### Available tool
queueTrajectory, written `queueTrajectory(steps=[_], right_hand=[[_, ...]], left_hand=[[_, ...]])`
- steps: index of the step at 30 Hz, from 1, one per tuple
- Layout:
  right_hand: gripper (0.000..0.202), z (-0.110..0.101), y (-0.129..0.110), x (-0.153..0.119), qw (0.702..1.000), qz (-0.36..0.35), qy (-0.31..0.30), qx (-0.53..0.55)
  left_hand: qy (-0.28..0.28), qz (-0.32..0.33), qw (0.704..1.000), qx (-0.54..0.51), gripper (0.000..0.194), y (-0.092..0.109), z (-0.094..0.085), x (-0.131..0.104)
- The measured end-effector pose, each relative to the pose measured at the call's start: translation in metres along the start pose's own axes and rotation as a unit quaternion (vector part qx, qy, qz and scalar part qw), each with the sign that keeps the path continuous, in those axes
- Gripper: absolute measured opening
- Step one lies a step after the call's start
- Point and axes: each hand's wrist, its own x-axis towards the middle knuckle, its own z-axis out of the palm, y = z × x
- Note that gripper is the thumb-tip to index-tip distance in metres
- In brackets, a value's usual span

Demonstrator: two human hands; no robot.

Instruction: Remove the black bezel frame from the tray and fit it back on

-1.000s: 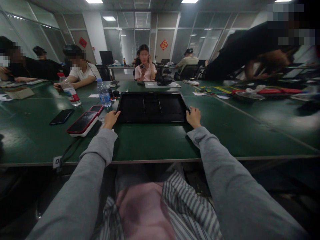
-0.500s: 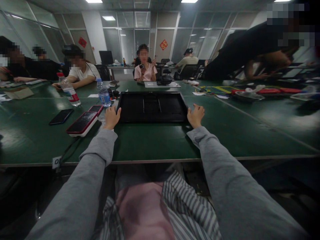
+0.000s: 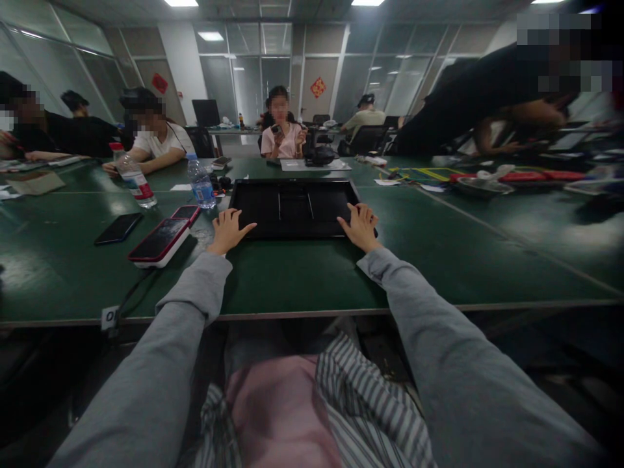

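Dim light comes from white rectangular ceiling panels (image 3: 368, 2), high beyond the bare left hand (image 3: 228, 231) and bare right hand (image 3: 361, 227). Pale glare spreads over the glossy dark-green tabletop (image 3: 297, 276) well right of the right hand. Between the hands, the shallow black rectangular tray (image 3: 260, 208) sinks into shade. Wide-angle distortion stretches the grey fabric sleeves nearer than the hands; the far right edge blurs.

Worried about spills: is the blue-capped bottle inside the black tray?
No, the blue-capped bottle stands on the green table, left of the black tray.
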Motion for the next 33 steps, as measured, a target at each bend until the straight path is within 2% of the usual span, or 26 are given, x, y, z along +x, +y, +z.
queueTrajectory(steps=[6, 10, 13, 16, 19, 22, 27, 33], right_hand=[[0.064, 0.004, 0.003, 0.003, 1.0, -0.006, 0.003, 0.002], [0.063, 0.005, 0.01, 0.006, 1.0, 0.007, 0.018, 0.013], [0.061, 0.003, 0.022, 0.01, 0.995, 0.071, 0.054, 0.034], [0.06, 0.003, 0.04, 0.015, 0.982, 0.159, 0.083, 0.067], [0.064, 0.007, 0.057, 0.022, 0.969, 0.211, 0.051, 0.118], [0.065, 0.015, 0.067, 0.028, 0.957, 0.227, 0.005, 0.181], [0.063, 0.026, 0.075, 0.033, 0.941, 0.226, 0.004, 0.252], [0.064, 0.025, 0.077, 0.033, 0.927, 0.253, -0.027, 0.276]], left_hand=[[0.003, 0.003, 1.0, -0.02, 0.064, 0.003, -0.002, 0.0], [0.052, -0.018, 0.997, -0.049, 0.047, -0.003, -0.004, 0.005], [0.098, -0.078, 0.99, -0.07, 0.041, -0.014, -0.004, 0.011], [0.105, -0.149, 0.98, -0.074, 0.043, -0.027, -0.002, 0.016], [0.103, -0.185, 0.973, -0.097, 0.044, -0.037, 0.002, 0.019], [0.096, -0.198, 0.968, -0.12, 0.044, -0.042, 0.006, 0.02], [0.072, -0.203, 0.967, -0.133, 0.04, -0.043, 0.009, 0.021], [0.062, -0.194, 0.967, -0.155, 0.041, -0.047, 0.016, 0.024]])
